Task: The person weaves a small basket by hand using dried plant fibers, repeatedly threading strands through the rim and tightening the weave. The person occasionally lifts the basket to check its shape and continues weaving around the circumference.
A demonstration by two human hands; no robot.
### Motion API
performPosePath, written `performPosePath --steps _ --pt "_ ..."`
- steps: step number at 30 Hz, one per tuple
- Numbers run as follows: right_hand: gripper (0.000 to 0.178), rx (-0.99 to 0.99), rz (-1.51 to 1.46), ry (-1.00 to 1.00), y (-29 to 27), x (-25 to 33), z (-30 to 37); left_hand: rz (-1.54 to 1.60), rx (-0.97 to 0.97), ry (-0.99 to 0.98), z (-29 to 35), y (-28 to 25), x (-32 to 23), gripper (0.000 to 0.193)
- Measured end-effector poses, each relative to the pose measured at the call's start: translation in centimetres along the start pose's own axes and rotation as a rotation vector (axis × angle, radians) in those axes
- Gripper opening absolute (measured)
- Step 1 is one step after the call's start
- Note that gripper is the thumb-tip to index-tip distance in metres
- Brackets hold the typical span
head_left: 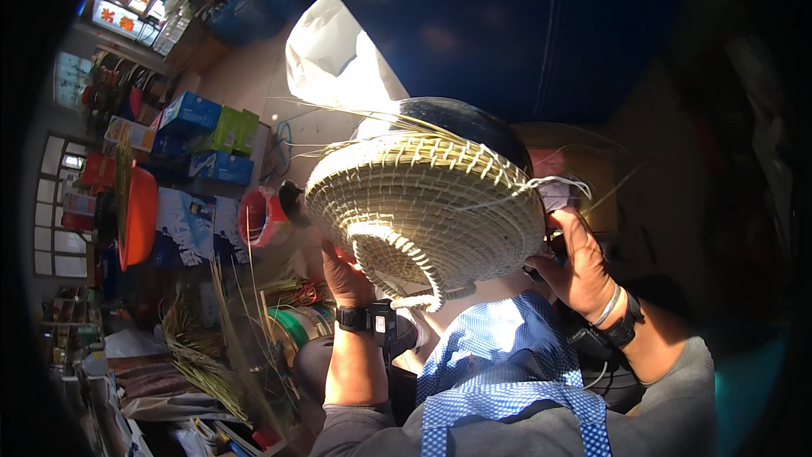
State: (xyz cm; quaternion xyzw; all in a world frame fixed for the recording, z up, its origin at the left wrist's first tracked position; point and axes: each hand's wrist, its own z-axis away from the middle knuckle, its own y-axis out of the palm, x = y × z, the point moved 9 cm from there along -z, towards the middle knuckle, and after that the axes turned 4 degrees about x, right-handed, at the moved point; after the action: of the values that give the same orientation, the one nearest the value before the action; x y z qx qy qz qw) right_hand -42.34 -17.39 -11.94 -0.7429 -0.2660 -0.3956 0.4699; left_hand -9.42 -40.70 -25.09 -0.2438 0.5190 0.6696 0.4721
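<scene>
1) Found woven basket at centre of view, between both hands, tilted with coiled underside toward camera; pale lacing noted across straw coils;
2) Observed left hand at basket's lower left side, partly behind it; unable to tell finger state, most being hidden;
3) Observed right hand at basket's right edge; thumb and forefinger seen parted and bent toward edge; unable to tell whether pinching anything, tips being obscured;
4) Noted white-wrapped loop at basket's lower side, near left hand; noted white cord just above right hand, and loose strands projecting past rim;
5) Recorded dark rounded object directly behind basket, with white sheet beyond; recorded blue checked apron below;
6) Listed to the left: orange basin, red bucket, blue and green boxes; nearer, straw bundle beside green-rimmed spool
</scene>
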Motion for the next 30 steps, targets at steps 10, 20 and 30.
performPosePath --steps 10,20,30 --pt "0.043 0.162 -0.158 0.455 -1.9 -7.5 -2.0 0.068 0.371 -0.161 1.5 8.3 2.8 0.047" --pt "0.034 0.279 0.098 0.379 -6.7 -13.4 -6.2 -0.248 0.437 -0.201 -2.4 12.6 5.5 0.034" --pt "0.046 0.255 0.046 0.499 -6.6 -18.5 -6.8 -0.325 0.470 -0.472 -5.4 12.7 7.4 0.035"
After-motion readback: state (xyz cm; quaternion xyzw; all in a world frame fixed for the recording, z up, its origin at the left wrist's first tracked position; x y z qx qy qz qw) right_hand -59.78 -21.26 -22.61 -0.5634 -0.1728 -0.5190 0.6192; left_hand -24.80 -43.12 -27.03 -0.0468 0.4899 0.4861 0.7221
